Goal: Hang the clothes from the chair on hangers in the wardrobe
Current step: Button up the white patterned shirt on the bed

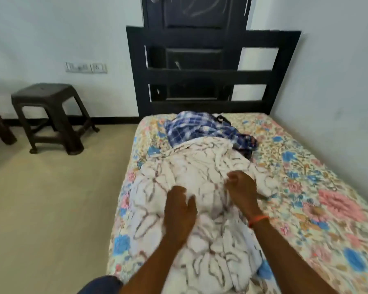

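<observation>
- The left hand (180,209) lies on the white garment with brown line print (200,187), fingers pointing away; its fingertips sink into the cloth and blur, so I cannot tell whether they are flat or curled on it.
- The right hand (241,190) rests on the same garment just to the right, fingers curled in with cloth bunched at the knuckles; it looks to be pinching a fold, though motion blur hides the fingertips.
- An orange band (258,220) circles the right wrist.
- Both forearms run out of the bottom edge, and a bit of dark blue cloth at the near edge is cut off too.
- The white garment is spread in a crumpled heap along the left half of the bed (306,187); its near end runs out of view beneath the arms.
- A blue checked garment (200,130) lies at the far end of the bed, partly tucked under the white one, so its shape is unclear.
- A small dark item beside it near the headboard is too small to identify.
- The bed's floral sheet is blurred on the right and cropped at the right and bottom.
- A black slatted headboard (212,75) stands against the far wall, with a dark panelled door behind it cut off at the top.
- A dark plastic stool (51,115) stands on the floor at the far left; a wooden piece at the left edge is barely in view.
- A switch plate (85,67) sits on the wall above the stool.
</observation>
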Tool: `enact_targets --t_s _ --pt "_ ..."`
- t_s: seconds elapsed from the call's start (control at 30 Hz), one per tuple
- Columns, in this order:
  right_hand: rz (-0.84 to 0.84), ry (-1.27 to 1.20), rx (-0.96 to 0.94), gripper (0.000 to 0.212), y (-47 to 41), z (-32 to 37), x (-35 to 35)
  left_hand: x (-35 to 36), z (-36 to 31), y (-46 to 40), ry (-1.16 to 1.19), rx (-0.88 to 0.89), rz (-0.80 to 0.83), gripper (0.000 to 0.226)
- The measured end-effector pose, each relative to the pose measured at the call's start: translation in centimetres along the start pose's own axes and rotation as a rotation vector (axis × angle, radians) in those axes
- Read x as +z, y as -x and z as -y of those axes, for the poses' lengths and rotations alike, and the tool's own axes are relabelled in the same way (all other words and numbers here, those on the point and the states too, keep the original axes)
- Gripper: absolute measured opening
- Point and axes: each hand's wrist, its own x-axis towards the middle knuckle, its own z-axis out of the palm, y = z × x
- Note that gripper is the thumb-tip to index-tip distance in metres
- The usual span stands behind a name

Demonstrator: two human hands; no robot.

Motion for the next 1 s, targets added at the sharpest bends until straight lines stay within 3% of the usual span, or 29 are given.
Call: enact_targets --t_s 0.07,0.13,0.27,0.4,0.5,0.57,0.67,0.73,0.9,0.97,1.0 --pt "-0.133 0.004 0.08 0.01 4.4 -4.3 0.2 1.4 1.3 4.9 -0.081 -0.033 0.049 0.025" --pt "-0.21 0.055 0.139 0.013 8.2 -7.0 -0.4 2.0 1.7 7.9 -0.163 -0.145 0.078 0.039" --pt "0.009 -0.066 0.275 0.022 12.1 -7.1 -1.3 2.2 1.6 10.1 -0.33 -0.318 0.248 0.061" --pt "0.105 -0.085 0.193 0.014 11.7 -6.0 -1.5 3.4 2.3 9.5 -0.144 -0.459 0.202 0.086" --pt "0.081 -0.026 0.157 0.022 11.0 -6.4 -1.3 3.7 2.4 8.2 0.074 -0.521 0.11 0.039" --pt "-0.005 -0.036 0.175 0.034 10.6 -6.7 -2.1 2.6 1.7 7.5 0.146 -0.536 0.029 0.023" --pt "-0.12 0.025 0.144 0.035 9.6 -6.9 -4.8 0.5 1.5 6.9 0.318 -0.618 -0.148 0.022" --pt "-0.202 0.107 0.094 0.026 9.0 -6.4 -6.9 -1.1 2.4 6.0 0.484 -0.693 -0.217 0.029" --pt "-0.521 0.222 -0.071 0.024 8.2 -3.2 -10.4 -4.5 3.4 3.4 0.806 -0.737 -0.26 0.023" --pt "-0.459 0.136 -0.04 0.029 8.6 -1.8 -10.4 -5.2 2.6 3.4 0.755 -0.657 -0.182 0.019" --pt "-0.343 0.033 -0.013 0.031 8.9 -1.3 -9.8 -5.4 2.1 3.8 0.682 -0.601 -0.111 0.018"
